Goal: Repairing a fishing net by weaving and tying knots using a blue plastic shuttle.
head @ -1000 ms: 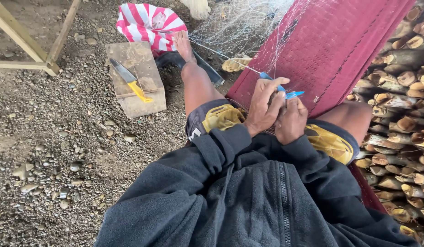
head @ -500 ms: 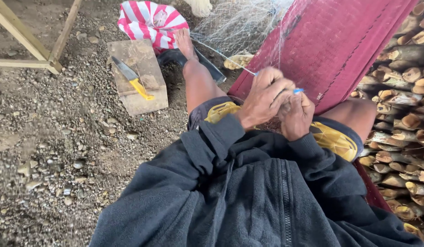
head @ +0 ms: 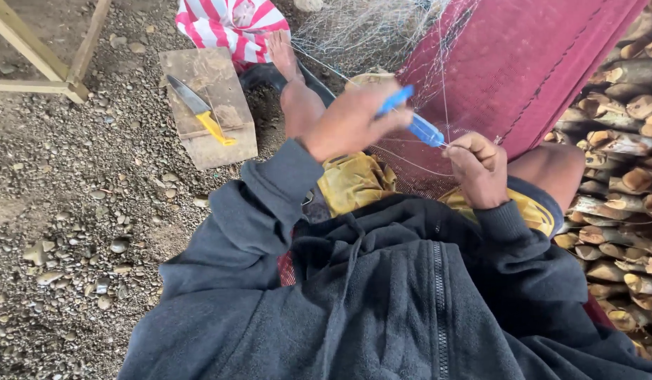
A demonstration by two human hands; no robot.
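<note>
A: Starting at nine o'clock, what is lying there?

B: A knife with a yellow handle (head: 200,111) is resting on a flat wooden board (head: 227,144) on the gravel, untouched, with a red-and-white striped cloth (head: 231,24) at its one o'clock.

A: And the hands?

B: The left hand (head: 350,119) is closing around a blue netting needle (head: 410,121), its tip pointing toward four o'clock. The right hand (head: 481,169), apart from the left at its four o'clock, is pinching thin line where the fine fishing net (head: 382,28) is draping over the maroon netting (head: 509,77).

A: How far along is the work looking?

B: Mid-stitch, I judge; much loose mesh is lying bunched at twelve o'clock. How much is mended, I cannot tell.
</note>
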